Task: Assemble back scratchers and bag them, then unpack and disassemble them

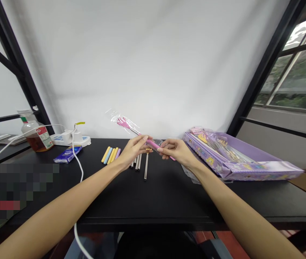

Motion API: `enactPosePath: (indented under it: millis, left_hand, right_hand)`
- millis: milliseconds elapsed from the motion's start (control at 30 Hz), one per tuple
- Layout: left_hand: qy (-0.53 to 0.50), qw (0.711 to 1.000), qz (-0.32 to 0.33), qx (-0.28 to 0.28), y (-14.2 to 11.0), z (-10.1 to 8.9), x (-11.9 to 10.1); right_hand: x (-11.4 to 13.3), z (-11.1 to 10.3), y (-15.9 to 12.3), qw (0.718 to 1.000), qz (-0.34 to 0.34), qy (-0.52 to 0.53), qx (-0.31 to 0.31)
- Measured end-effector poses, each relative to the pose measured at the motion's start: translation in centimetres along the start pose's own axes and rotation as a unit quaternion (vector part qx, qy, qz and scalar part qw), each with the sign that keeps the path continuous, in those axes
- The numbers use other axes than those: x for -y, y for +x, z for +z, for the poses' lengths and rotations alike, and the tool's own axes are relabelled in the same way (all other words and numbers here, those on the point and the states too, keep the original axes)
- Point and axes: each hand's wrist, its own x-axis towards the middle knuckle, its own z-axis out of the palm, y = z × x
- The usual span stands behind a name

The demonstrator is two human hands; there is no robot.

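A back scratcher with a pink hand-shaped head (124,122), a metal rod and a pink handle (153,144) is held up above the desk, tilted, in a clear plastic wrapper (112,114). My left hand (136,148) grips it around its middle, fingers closed. At the handle's lower end, my right hand (175,151) pinches handle and wrapper between thumb and fingers. Below my hands lie several metal rods (145,169), their far ends partly hidden. Several pastel handles (111,155) in yellow, blue and purple lie in a row left of my left hand.
An open lavender box (261,171) with wrapped back scratchers (223,144) stands at the right. At the left are a bottle of brown liquid (38,135), a power strip (84,140) and a blue packet (68,154). A white cable (77,162) runs over the desk's front edge.
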Motion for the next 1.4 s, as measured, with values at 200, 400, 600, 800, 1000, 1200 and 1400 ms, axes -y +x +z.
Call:
enactPosePath:
  millis: [200,400,600,800,1000,1200,1400]
  left_hand:
    - [0.007,0.999,-0.013,0.049,-0.4,0.5,-0.4]
    - [0.071,0.997,0.015,-0.002,0.3,-0.1,0.3]
    - [-0.011,0.999,-0.014,-0.031,0.1,-0.4,-0.5]
    - [-0.024,0.999,-0.02,0.02,-0.2,-0.2,-0.6]
    - [0.073,0.996,0.005,0.046,-0.6,0.2,-0.4]
    - [0.111,0.992,0.0,0.064,-0.6,-0.1,-0.4]
    - [0.13,0.987,0.006,0.091,-0.4,-0.4,-0.2]
  right_hand:
    - [-1.3,0.3,0.2,0.999,-0.021,-0.042,-0.011]
    - [-0.4,0.4,0.0,0.999,-0.037,-0.002,0.015]
    - [0.5,-1.2,-0.3,0.989,-0.127,0.061,0.034]
    - [0.5,-1.0,-0.5,0.982,-0.176,-0.019,0.06]
    - [-0.4,0.1,0.0,0.994,-0.107,-0.018,0.008]
    - [-0.4,0.4,0.0,0.998,-0.009,0.054,0.04]
    - [0.0,-0.1,0.0,0.997,0.03,0.019,0.075]
